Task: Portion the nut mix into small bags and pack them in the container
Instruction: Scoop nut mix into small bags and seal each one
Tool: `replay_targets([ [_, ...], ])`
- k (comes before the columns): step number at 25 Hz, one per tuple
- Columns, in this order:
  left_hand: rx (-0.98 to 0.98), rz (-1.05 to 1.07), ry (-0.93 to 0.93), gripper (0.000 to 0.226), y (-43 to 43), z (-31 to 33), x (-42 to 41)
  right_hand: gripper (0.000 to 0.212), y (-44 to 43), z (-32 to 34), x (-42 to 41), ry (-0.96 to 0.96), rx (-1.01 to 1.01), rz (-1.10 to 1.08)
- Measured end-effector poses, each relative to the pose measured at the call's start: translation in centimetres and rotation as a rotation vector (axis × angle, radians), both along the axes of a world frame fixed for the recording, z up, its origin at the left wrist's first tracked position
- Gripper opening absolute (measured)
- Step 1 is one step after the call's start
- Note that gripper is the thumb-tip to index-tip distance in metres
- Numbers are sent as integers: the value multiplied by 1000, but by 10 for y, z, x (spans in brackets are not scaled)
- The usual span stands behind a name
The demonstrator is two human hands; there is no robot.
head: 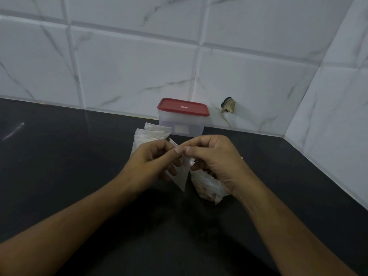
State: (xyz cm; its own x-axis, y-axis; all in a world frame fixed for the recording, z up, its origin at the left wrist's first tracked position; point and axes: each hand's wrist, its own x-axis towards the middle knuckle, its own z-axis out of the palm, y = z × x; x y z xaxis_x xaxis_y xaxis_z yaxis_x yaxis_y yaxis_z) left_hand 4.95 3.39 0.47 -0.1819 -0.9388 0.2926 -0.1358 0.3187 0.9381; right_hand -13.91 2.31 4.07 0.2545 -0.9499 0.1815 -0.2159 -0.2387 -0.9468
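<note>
A small clear plastic bag (182,176) hangs between my hands above the black counter. My left hand (151,162) pinches its top edge from the left, and my right hand (215,156) pinches it from the right, fingertips almost meeting. Under my right hand lies a clear bag of nut mix (209,189) on the counter. A pile of empty small bags (149,134) lies just behind my left hand. The clear container (182,124) with its red lid (183,107) on stands against the wall behind the hands.
The black counter (59,156) runs into a corner of white marble tiles at the back and right. A broken hole in the tile (228,105) sits right of the container.
</note>
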Motion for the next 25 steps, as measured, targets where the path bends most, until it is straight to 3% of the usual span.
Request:
replay_targets([
  [6, 22, -4, 47, 19, 0, 3, 1, 18, 1, 3, 2, -60, 81, -7],
  [10, 27, 22, 39, 19, 0, 5, 1, 15, 0, -2, 3, -2, -19, -88],
  [13, 50, 16, 27, 18, -1, 4, 3, 16, 0, -4, 0, 151, -260, -137],
  [16, 52, 20, 9, 17, 0, 3, 2, 28, 3, -1, 2, 464, -481, -128],
  [19, -12, 33, -55, 18, 2, 1, 1, 30, 3, -1, 5, 695, -477, -109],
  [22, -227, 106, -178, 12, 1, -2, 2, 20, 1, 1, 0, 582, -371, -126],
  [25, -384, 138, -314, 48, -1, -4, 4, 6, 0, 3, -8, 451, -341, -112],
])
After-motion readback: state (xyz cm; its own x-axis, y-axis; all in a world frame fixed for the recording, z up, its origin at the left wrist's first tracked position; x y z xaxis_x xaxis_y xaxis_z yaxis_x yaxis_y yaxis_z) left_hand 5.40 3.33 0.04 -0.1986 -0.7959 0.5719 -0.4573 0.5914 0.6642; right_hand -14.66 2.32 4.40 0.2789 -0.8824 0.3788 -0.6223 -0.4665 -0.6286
